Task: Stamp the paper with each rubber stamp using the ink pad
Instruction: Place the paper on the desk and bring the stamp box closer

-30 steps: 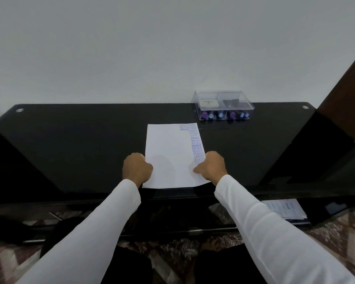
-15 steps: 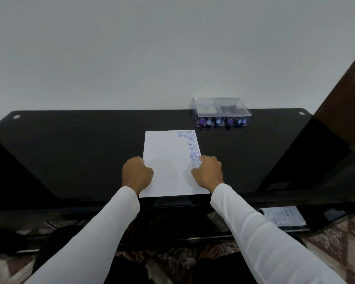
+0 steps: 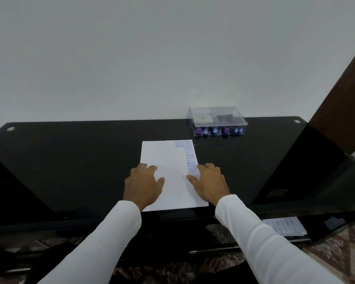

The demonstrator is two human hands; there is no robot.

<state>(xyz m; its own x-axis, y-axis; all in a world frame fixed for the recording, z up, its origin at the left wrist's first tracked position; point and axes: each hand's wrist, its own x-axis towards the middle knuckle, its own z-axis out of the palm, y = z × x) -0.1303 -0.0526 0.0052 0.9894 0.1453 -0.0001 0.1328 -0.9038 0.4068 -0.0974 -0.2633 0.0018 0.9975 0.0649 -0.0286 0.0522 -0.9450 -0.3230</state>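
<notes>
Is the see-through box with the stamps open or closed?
Closed. The clear box has its flat lid on top, and the stamps lie inside it. Neither hand is touching it.

One paper (image 3: 168, 181), one clear box (image 3: 216, 121), six stamps (image 3: 214, 131), two hands (image 3: 143, 184).

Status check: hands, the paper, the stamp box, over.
Left hand and right hand flat on white stamped paper sheet. Clear plastic stamp box lidded behind it, stamps inside. Nothing in the way.
</notes>
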